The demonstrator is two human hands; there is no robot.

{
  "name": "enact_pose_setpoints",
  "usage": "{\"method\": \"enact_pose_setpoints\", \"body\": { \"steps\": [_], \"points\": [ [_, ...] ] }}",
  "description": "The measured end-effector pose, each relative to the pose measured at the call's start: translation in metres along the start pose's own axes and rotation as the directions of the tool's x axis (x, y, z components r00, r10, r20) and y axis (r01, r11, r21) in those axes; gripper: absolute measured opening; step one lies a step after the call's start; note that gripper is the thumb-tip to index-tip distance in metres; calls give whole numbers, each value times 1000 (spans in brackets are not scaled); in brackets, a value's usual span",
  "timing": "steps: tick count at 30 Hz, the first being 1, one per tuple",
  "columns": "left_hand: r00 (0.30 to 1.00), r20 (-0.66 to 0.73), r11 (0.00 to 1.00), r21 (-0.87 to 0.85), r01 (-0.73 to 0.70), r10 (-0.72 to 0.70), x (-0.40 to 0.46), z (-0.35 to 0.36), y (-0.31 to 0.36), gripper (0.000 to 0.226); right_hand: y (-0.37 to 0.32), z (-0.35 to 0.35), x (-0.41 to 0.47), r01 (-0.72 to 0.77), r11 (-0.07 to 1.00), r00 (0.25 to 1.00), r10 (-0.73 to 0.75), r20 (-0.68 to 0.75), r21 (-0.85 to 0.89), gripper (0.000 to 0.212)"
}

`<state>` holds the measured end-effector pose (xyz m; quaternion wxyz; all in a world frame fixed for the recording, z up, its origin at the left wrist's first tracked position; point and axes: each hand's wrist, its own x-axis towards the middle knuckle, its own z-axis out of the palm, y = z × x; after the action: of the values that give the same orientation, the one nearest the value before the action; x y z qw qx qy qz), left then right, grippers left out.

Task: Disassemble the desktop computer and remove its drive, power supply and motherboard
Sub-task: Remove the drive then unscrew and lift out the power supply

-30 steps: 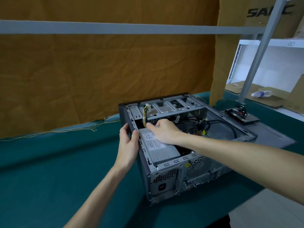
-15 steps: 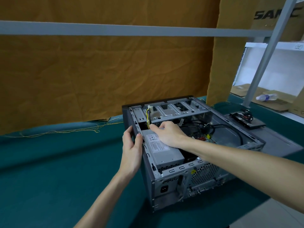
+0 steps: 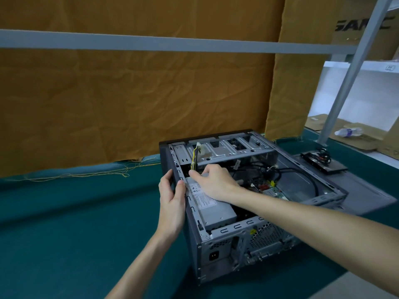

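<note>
An open grey desktop case [image 3: 224,253] lies on its side on the green table. Its silver power supply [image 3: 212,207] sits along the near left wall, with a yellow and black cable bundle [image 3: 195,157] rising from its far end. My left hand [image 3: 172,197] grips the case's left wall, thumb on the inside of the rim. My right hand [image 3: 213,182] lies over the far end of the power supply, fingers curled around its far edge by the cables. The green motherboard [image 3: 274,192] shows behind my right forearm. A removed drive [image 3: 323,161] with a cable lies on the detached side panel [image 3: 367,188] to the right.
The green table [image 3: 75,223] stretches left and forward of the case. An orange cloth hangs behind. A grey metal post [image 3: 345,83] slants up at the right, with cardboard and a plastic bottle [image 3: 348,132] beyond it.
Both hands stay in the same hold on the case wall and the power supply. The camera view has shifted slightly.
</note>
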<state>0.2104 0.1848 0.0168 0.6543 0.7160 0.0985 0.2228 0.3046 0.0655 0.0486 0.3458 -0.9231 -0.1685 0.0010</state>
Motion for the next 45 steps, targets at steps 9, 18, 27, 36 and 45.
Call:
{"method": "enact_pose_setpoints", "body": {
  "steps": [9,18,27,36,45],
  "points": [
    [999,-27,999,-27,-20,19,0,1,-1,43,2,0,-3,-15,1000,1000,15,-21,5,56],
    [999,-38,998,-65,-27,25,0,2,-4,48,-3,-2,-9,-14,1000,1000,14,17,22,54],
    [997,-73,995,-102,-11,4,-2,8,-4,40,-10,-1,-18,-107,993,992,110,60,-49,58],
    [1000,18,1000,-25,-10,10,-2,1,-1,45,5,-14,-8,-113,993,993,113,27,14,64],
    [1000,29,1000,4,-9,9,-3,2,0,46,-8,-5,-1,-78,996,997,79,17,-41,57]
  ]
}}
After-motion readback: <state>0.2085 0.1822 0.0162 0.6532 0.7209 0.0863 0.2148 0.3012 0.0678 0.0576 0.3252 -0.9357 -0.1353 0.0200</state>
